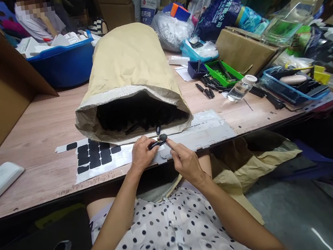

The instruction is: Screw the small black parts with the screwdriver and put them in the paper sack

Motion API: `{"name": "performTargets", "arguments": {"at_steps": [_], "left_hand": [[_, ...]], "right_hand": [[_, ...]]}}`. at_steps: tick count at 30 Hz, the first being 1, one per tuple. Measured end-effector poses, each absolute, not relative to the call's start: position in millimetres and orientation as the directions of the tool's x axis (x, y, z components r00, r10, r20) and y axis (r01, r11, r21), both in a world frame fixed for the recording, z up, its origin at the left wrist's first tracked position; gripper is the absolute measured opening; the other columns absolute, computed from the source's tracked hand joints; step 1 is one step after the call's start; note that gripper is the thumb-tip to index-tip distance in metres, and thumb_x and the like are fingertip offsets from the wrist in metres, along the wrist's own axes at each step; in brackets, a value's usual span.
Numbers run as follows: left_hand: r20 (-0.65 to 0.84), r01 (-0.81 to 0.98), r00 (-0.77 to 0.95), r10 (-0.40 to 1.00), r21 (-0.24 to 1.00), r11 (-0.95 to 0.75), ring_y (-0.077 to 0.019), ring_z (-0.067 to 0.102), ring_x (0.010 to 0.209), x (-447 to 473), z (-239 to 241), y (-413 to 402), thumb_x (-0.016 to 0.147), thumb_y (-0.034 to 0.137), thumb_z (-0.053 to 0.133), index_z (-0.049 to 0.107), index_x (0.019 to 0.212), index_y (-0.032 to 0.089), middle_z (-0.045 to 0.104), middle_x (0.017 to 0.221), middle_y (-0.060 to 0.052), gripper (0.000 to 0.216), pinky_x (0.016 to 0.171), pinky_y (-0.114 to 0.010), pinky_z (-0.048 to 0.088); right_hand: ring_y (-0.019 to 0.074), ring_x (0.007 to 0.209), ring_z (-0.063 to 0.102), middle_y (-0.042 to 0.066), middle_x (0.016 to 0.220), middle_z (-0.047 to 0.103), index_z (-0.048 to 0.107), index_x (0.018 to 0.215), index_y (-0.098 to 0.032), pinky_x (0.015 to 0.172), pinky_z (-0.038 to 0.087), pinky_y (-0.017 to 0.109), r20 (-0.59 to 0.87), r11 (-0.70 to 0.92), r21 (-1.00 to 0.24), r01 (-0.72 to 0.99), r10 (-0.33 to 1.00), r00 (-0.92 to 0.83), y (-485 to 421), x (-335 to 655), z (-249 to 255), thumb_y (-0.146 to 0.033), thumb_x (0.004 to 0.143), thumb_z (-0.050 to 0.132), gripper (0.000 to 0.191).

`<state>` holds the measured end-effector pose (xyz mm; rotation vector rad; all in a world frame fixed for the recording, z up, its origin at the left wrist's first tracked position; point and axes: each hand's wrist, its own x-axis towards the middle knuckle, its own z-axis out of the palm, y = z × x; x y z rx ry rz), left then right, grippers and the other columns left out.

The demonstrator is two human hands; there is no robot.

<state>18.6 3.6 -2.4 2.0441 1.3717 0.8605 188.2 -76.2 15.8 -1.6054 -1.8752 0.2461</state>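
In front of the paper sack's mouth, near the table edge, my left hand (142,154) is closed around a small black plastic part (153,145). The part has a rounded dark end (163,137). My right hand (187,161) meets that end with its index finger, the other fingers curled in; the exact grip is too small to make out. Just beyond my fingers lies the open tan paper sack (131,59), on its side, with many black pieces (134,119) in its dark inside. One black piece (158,128) rests at the sack's lower lip.
A sheet of black stickers (94,154) lies left of my hands, and a grey board (212,126) to the right. Further right are a green tray (224,73), a clear bottle (241,88) and a blue basket (295,87). Back left stands a blue tub (60,65), a person behind it.
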Motion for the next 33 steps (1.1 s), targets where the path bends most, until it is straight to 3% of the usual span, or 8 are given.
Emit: {"name": "performTargets", "arguments": {"at_steps": [9,13,20,24,33], "left_hand": [[0.222,0.586,0.294,0.929,0.726,-0.360,-0.0179,0.056,0.076,17,0,3,0.075,0.018,0.068,0.073,0.083,0.024,0.057,0.074,0.001,0.011,0.074,-0.031,0.048],[0.210,0.578,0.295,0.932,0.737,-0.349,-0.0172,0.056,0.075,17,2,3,0.075,0.016,0.065,0.072,0.078,0.023,0.057,0.073,0.001,0.010,0.072,-0.030,0.047],[0.207,0.575,0.267,0.941,0.750,-0.328,-0.0174,0.058,0.076,19,-1,3,0.073,0.018,0.068,0.075,0.087,0.023,0.063,0.079,0.000,0.017,0.075,-0.031,0.051],[0.202,0.592,0.251,0.947,0.742,-0.315,-0.0172,0.059,0.075,20,-2,3,0.071,0.016,0.067,0.076,0.087,0.022,0.063,0.080,0.000,0.019,0.075,-0.032,0.051],[0.228,0.556,0.274,0.934,0.755,-0.348,-0.0166,0.060,0.074,15,-2,4,0.075,0.017,0.068,0.075,0.090,0.021,0.062,0.080,0.000,0.017,0.071,-0.030,0.052]], "right_hand": [[0.0189,0.084,0.067,0.005,0.095,0.071,0.055,0.143,-0.027,0.078,0.054,0.027,0.369,0.290,-0.483,0.826,0.923,-0.109,-78,182,25,-0.016,0.098,0.036,0.051],[0.0180,0.079,0.066,0.004,0.089,0.070,0.058,0.141,-0.028,0.071,0.054,0.025,0.308,0.274,-0.431,0.860,0.940,-0.145,-78,179,21,-0.013,0.094,0.041,0.052],[0.0196,0.088,0.066,0.005,0.099,0.072,0.059,0.139,-0.027,0.078,0.053,0.027,0.388,0.176,-0.475,0.862,0.921,0.025,-67,206,24,-0.017,0.095,0.040,0.049],[0.0199,0.084,0.063,0.005,0.093,0.069,0.064,0.134,-0.028,0.071,0.049,0.027,0.429,0.064,-0.378,0.923,0.896,0.113,-54,233,17,-0.014,0.091,0.043,0.049],[0.0210,0.080,0.049,0.008,0.094,0.063,0.073,0.118,-0.027,0.069,0.037,0.031,0.491,0.022,-0.158,0.987,0.869,0.059,-33,238,-12,-0.007,0.085,0.049,0.046]]}}
